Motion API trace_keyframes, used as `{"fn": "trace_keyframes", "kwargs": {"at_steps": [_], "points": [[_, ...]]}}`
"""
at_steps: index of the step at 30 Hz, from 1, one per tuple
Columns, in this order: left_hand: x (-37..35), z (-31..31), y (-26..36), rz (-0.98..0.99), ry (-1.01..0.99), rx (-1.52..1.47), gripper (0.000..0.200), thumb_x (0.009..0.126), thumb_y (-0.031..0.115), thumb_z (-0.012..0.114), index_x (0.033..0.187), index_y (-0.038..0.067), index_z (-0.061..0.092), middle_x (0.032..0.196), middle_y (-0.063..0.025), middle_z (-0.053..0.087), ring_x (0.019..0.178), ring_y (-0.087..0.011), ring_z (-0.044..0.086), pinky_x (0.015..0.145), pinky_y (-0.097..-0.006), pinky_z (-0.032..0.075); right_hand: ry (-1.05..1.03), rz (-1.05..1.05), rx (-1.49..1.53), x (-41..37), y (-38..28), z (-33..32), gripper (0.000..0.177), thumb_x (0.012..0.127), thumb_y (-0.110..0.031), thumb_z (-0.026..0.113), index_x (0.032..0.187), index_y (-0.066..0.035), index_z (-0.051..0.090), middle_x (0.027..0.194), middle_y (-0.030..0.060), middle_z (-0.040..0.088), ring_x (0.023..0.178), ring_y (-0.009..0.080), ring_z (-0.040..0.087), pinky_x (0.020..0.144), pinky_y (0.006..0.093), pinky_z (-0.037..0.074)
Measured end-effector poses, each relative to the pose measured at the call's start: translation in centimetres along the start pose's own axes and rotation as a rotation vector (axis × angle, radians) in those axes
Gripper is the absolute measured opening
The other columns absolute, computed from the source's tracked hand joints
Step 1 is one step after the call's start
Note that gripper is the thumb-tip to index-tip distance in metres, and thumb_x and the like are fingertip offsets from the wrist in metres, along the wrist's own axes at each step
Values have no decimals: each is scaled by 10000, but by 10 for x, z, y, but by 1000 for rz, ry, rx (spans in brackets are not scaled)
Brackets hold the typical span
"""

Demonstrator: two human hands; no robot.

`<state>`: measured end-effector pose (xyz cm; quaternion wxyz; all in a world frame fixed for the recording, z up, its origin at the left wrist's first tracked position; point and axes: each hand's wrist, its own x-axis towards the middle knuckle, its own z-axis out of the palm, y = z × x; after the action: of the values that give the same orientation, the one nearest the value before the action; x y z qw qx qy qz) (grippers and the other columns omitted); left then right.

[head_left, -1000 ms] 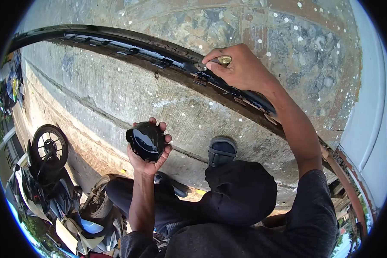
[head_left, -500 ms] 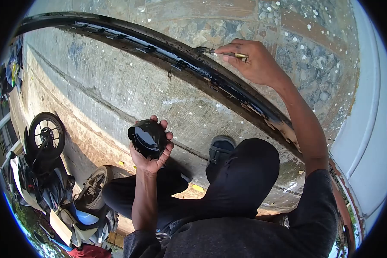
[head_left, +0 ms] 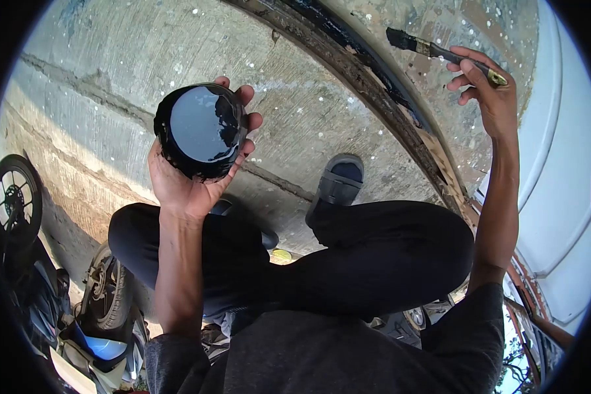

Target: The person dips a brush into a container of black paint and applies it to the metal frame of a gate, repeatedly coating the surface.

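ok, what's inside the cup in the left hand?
In the cup: glossy liquid, likely black paint, with a pale sheen and ragged black at one side. The liquid covers the bottom, so depth and anything sunk in it can't be seen.

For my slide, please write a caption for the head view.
Left hand holds a bowl of dark liquid, right hand holds a brush, near a curved, partly black strip.

one head camera faces forward and down over left hand [head_left: 189, 188] and right hand [head_left: 494, 98].
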<state>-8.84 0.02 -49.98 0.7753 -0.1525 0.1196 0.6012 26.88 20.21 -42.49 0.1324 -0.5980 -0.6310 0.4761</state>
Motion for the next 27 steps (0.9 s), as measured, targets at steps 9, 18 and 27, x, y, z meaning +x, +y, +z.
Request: {"fn": "trace_keyframes", "kwargs": {"at_steps": [9, 18, 27], "points": [[3, 35, 62, -45, -17, 99, 551, 1004, 294, 416, 1434, -40, 340, 1446, -264, 390, 1239, -437, 507, 946, -504, 544, 39, -59, -16, 12, -53, 31, 264, 937, -228, 662, 1134, -59, 705, 910, 93, 718, 748, 124, 700, 563, 224, 536], [73, 27, 88, -85, -15, 126, 530, 987, 319, 500, 1424, 43, 384, 1427, -217, 454, 1190, -435, 546, 926, -525, 535, -85, -514, -189, 128, -19, 120, 236, 911, -192, 642, 1101, -70, 713, 881, 75, 720, 707, 135, 653, 631, 271, 528], [124, 21, 79, -116, 1, 31, 570, 998, 510, 415, 1338, 54, 457, 1331, -274, 512, 1117, -471, 574, 852, -541, 549, -119, -494, -38, 172, -36, 114, 184, 900, -205, 685, 1030, -89, 745, 856, 119, 714, 641, 173, 609, 604, 312, 499]]}}
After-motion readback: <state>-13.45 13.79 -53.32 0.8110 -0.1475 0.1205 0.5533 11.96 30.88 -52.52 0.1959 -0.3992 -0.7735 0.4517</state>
